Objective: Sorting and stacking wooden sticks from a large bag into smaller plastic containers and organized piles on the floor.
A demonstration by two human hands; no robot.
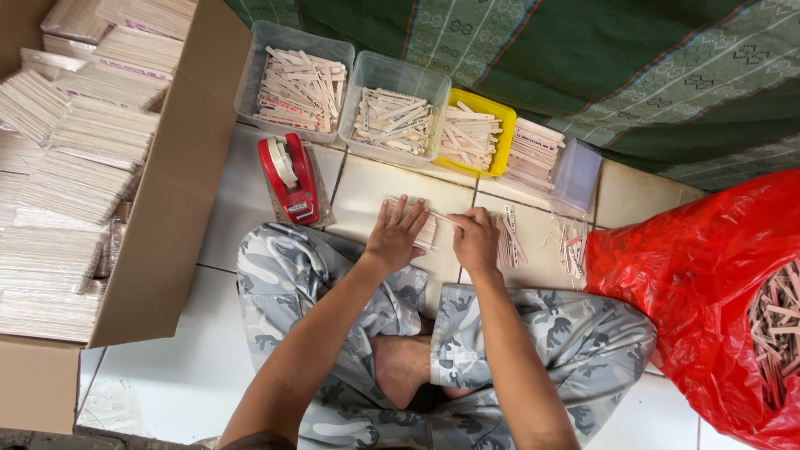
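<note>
My left hand (394, 236) lies flat on the stick stack (423, 227) on the floor; right hand (475, 240) fingers pinch one light, stiff stick (446, 219) by its end.

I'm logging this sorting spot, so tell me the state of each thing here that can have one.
Large brown cardboard box: open, packed with stick bundles.
Two clear plastic tubs: uncovered, holding sticks.
Yellow plastic tray: part full.
Red plastic bag: open, sticks inside.
Red tape dispenser: tape roll loaded.
Left hand: flat on stick row.
Right hand: pinching one stick.
</note>
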